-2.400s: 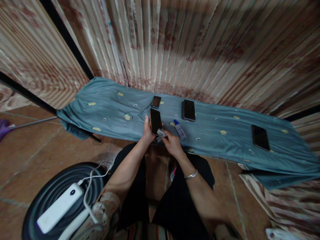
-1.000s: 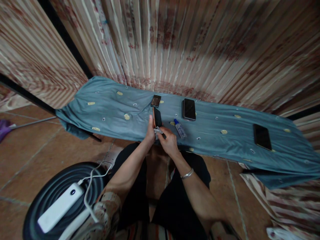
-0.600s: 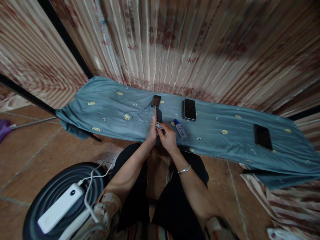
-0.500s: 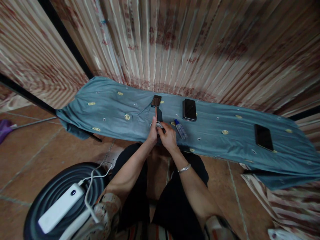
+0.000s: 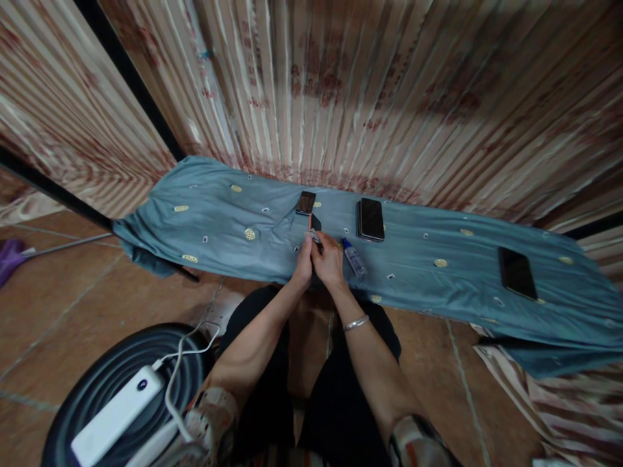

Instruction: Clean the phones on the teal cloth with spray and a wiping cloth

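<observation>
Close together over the near edge of the cloth, my left hand (image 5: 304,262) and my right hand (image 5: 329,261) have their fingers closed around a small greyish piece (image 5: 314,236). Fingers hide most of it, and its kind is unclear. A thin orange strip (image 5: 310,222) stretches from the fingertips toward a small dark rectangular device (image 5: 305,202) with a glossy face. Part of a flat black piece (image 5: 317,223) shows beside the strip. Right of my right hand lies a clear bottle with a blue cap (image 5: 355,259).
Stacked dark phones (image 5: 370,219) lie right of the bottle, and another black phone (image 5: 516,272) is farther right on the blue-green cloth (image 5: 219,227). Curtains (image 5: 311,97) hang behind. At lower left, a white power bank (image 5: 117,415) with a cable rests on a round black stool (image 5: 185,383).
My hands have drawn closer together around the greyish piece and cover more of the strip and the black piece. The whole view has shifted slightly.
</observation>
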The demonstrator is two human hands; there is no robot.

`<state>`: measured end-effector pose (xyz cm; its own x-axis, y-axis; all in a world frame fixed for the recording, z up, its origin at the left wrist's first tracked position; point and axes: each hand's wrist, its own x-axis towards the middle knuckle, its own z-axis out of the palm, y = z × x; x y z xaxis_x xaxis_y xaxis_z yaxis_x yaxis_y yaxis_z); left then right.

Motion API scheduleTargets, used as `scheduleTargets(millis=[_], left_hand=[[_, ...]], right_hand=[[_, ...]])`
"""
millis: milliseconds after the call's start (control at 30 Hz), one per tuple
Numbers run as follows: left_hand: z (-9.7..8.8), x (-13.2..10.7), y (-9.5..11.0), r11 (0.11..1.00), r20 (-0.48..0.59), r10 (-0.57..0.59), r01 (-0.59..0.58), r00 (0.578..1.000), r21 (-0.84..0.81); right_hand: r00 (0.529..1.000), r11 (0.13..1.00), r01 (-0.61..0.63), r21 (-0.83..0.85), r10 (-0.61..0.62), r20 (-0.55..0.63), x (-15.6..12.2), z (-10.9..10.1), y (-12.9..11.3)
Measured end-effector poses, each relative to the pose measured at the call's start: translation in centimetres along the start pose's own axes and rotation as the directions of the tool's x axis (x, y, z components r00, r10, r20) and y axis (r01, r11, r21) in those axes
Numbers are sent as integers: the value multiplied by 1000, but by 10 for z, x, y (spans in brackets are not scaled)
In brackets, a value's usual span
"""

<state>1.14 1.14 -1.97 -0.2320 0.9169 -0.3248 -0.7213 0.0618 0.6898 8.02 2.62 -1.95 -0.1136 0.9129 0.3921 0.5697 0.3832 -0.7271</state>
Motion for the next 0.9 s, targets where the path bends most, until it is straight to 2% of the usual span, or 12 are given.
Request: scheduleTargets(millis=[133, 300, 467, 600, 700, 900], left_hand=[[-3, 0, -4, 997, -16, 56, -55, 998, 49], [-3, -9, -2, 972, 56, 136, -144, 989, 185], [-7, -11, -3, 923, 206, 164, -224, 965, 312], [-17, -6, -10, 813, 371, 170, -343, 913, 471], [-21, -4, -13, 755, 449, 169, -408, 877, 513], [-18, -10, -8, 751, 438, 165, -401, 884, 525]], right_hand=[[999, 1000, -10, 7, 10, -33, 6, -3, 2], [998, 999, -32, 29, 33, -46, 10, -11, 5], [995, 998, -24, 54, 29, -98, 13, -16, 11], [985, 998, -42, 35, 48, -167, 18, -17, 20], [977, 999, -46, 21, 50, -205, 21, -19, 27], [972, 999, -40, 21, 44, -232, 22, -22, 34]])
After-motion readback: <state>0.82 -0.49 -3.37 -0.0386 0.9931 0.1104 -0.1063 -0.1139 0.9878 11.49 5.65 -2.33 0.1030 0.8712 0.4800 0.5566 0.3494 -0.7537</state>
